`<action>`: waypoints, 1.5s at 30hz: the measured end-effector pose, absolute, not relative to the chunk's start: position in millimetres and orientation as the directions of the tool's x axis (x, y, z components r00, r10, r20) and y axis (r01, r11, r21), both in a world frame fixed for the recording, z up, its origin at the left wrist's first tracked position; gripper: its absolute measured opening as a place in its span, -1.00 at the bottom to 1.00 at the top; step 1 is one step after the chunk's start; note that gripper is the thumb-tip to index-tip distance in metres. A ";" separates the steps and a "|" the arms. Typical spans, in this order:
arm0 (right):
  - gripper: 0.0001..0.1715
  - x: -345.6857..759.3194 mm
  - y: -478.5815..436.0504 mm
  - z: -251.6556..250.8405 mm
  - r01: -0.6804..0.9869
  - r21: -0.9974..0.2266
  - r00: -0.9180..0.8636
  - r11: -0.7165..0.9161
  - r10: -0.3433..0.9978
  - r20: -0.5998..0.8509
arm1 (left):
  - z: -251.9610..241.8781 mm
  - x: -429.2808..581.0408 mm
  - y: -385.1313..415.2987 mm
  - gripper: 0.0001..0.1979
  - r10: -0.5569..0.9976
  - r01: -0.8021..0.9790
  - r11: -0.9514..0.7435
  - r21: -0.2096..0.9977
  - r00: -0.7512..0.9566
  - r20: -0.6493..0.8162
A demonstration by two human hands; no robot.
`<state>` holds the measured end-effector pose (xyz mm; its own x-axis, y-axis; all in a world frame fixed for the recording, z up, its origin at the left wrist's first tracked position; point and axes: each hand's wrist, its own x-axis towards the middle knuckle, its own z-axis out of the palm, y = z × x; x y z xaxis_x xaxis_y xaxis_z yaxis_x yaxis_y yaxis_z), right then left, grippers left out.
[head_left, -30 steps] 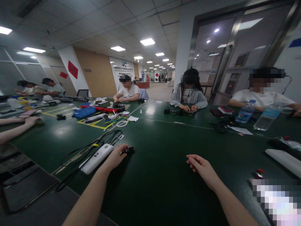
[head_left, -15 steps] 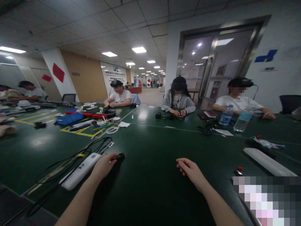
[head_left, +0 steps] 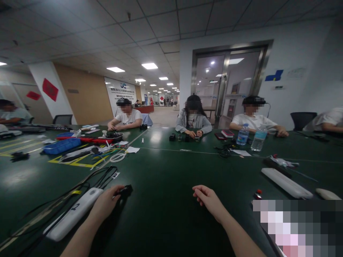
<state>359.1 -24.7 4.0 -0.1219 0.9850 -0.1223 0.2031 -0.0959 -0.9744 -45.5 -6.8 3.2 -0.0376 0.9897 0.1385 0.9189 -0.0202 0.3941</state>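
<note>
My left hand rests on the green table, beside a white power strip marked with a 2. Its thumb and fingers are closed on a small black object, whose exact kind I cannot make out. My right hand lies on the table to the right, fingers loosely curled together, with nothing visible in them. Black cables run along the power strip, just left of my left hand.
A small device with a red top and a long white case lie at right. Two water bottles stand farther back. A blue tray and a coiled white cable are at far left. Several people sit across the table.
The whole view has shifted, with the scene sliding left and slightly down. My left hand still holds the small black object, and my right hand keeps about the same curled pose.
</note>
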 end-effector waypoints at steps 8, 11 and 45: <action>-0.71 358.3 -25.2 3.7 0.156 -0.984 -0.100 -0.083 0.990 -0.099 | 11.4 -3.5 -4.4 -0.66 0.990 0.956 0.003 0.294 -0.044 0.134; -0.71 357.9 -23.0 0.9 0.100 -0.991 -0.060 -0.086 0.994 -0.092 | 14.5 39.7 -3.7 -0.67 0.986 0.960 -0.117 0.256 0.080 0.148; -0.74 338.1 -56.8 29.8 0.648 -0.713 -0.293 0.266 0.952 0.089 | 7.3 157.9 -31.1 -0.65 0.846 0.512 -0.343 0.788 0.533 0.023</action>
